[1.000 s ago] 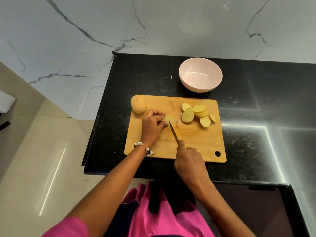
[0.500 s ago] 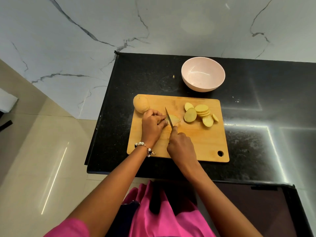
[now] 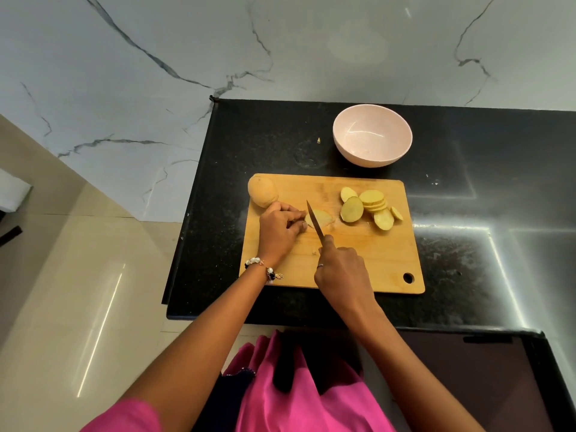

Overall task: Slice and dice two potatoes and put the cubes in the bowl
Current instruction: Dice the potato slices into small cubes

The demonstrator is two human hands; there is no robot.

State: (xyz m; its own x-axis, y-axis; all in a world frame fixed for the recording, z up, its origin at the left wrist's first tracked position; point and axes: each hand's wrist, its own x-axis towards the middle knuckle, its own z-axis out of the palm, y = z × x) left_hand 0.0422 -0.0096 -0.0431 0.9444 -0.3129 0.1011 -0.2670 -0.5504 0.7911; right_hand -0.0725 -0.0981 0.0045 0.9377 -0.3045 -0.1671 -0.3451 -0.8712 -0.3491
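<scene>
The left hand point(image 3: 279, 229) pins the last piece of potato point(image 3: 324, 217) to the wooden cutting board point(image 3: 367, 260), fingertips curled back from the blade. The right hand point(image 3: 343, 272) grips the knife point(image 3: 315, 224), laid across that piece. Cut slices point(image 3: 371, 207) wait at the right, a whole potato point(image 3: 262, 191) at the far left, the pink bowl point(image 3: 372, 135) beyond, holding nothing yet. I see no writing anywhere.

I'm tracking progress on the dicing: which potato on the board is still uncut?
The whole potato at the board's far left corner, skin intact. The other is a piece under the knife, plus slices on the right.
</scene>
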